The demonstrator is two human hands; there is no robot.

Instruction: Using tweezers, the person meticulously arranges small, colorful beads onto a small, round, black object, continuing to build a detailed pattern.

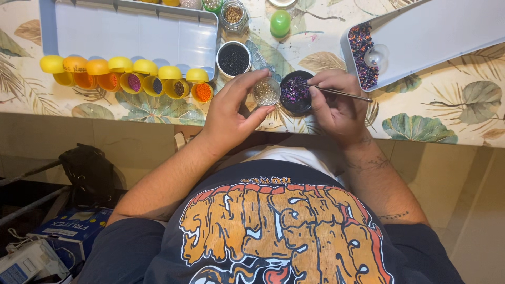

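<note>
Spreading across the far half of the view is one table point(452, 113) with a leaf-print cover, and the person sits at its near edge in a dark printed shirt point(279, 226). Two grey trays sit on it: the left tray point(131, 31) at far left, bare inside, and the right tray point(436, 31) at far right, tilted, with a heap of purple beads point(362, 55) piled in its left end and one clear half-dome point(377, 55) lying against the heap. Along the left tray's near edge runs a row of seven open yellow capsules point(126, 76), lids flipped back, several showing bead fills, orange, purple and dark. Just right of them stands one white-rimmed pot point(234, 59) of black beads. Farther back, one small glass jar point(233, 14) and one green capsule point(280, 23).

Now the hands, close together at the table's near edge. Left hand point(231, 113) pinches one small clear cup point(266, 92) of pale beads between thumb and fingers, held just above the table. Right hand point(339, 105) is closed on one thin metal needle point(336, 93), its tip over the black dish point(295, 92) of purple beads, which sits between the two hands, touching the cup's right side.
</note>
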